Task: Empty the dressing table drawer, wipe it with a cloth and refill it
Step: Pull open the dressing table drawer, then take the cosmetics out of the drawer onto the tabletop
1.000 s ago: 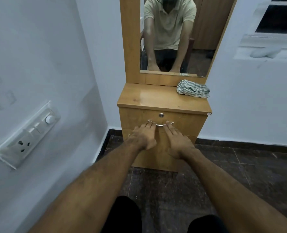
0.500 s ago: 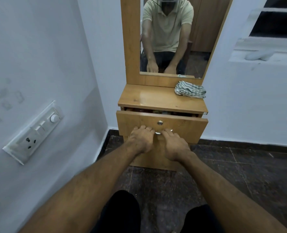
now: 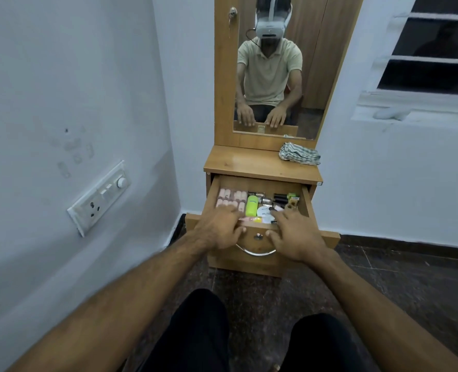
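Note:
The wooden dressing table (image 3: 244, 163) stands in the corner, its drawer (image 3: 307, 200) pulled far out. Inside lie a tray of pink false nails (image 3: 230, 197), a lime-green bottle (image 3: 252, 206), a white round jar (image 3: 265, 212), dark small bottles (image 3: 280, 198) and other small items. My left hand (image 3: 218, 229) and my right hand (image 3: 296, 234) both hold the drawer's front panel, fingers over its top edge and thumbs on its face, either side of the lock (image 3: 258, 236) and above the metal handle (image 3: 254, 252). A folded striped cloth (image 3: 300, 157) lies on the tabletop's right rear.
A mirror (image 3: 297, 76) rises behind the tabletop. A switchboard (image 3: 99, 200) sticks out from the left wall close to the drawer. A window ledge (image 3: 410, 111) is on the right wall. My knees (image 3: 195, 331) are just in front, over dark floor tiles.
The drawer has come from a narrow gap to wide open, showing its contents. Both hands have shifted from the handle up to the front panel's top edge.

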{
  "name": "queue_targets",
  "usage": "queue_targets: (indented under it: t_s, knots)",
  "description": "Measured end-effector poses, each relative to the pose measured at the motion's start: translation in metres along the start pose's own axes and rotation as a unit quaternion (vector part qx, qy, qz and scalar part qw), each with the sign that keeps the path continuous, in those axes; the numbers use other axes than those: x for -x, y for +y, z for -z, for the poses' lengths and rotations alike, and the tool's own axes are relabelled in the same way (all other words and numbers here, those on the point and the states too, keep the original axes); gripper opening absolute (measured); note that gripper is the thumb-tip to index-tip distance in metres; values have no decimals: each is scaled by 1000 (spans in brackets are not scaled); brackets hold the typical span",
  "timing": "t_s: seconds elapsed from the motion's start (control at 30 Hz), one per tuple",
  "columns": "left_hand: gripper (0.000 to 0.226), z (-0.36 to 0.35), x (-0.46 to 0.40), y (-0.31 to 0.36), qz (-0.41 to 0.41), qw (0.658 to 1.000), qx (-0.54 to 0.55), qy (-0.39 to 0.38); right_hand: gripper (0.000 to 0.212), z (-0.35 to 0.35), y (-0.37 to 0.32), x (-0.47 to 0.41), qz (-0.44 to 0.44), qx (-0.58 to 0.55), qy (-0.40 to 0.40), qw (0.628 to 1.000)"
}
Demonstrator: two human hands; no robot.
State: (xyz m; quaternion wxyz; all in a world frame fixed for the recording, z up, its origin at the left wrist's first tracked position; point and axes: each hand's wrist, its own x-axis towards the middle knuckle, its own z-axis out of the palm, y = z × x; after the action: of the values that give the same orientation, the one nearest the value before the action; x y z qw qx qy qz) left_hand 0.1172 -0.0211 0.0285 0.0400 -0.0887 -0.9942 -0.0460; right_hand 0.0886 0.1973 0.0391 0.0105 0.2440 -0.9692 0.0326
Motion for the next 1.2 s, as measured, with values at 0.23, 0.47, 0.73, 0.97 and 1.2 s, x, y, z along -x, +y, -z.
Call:
queue_targets:
  t_s: [0.23, 0.47, 0.73, 0.97, 1.2]
  knots:
    - [31, 9, 16, 2, -3, 998, 35, -58, 24, -14, 0, 23, 4, -18, -18, 1000]
    - [33, 15, 13, 0, -18, 996, 0, -92, 23, -12, -7, 25, -12, -33, -38, 999]
    - [31, 10, -18, -30, 81, 990, 107, -33, 37, 12, -2, 4, -39, -141, -149, 978]
    - [47, -15, -58, -43, 105, 994, 26, 21, 33, 4, -16, -58, -68, -283, -57, 955]
    - [50, -36, -94, -50, 147, 988, -13, 48, 40, -21, -25, -131, -98, -246, -40, 963]
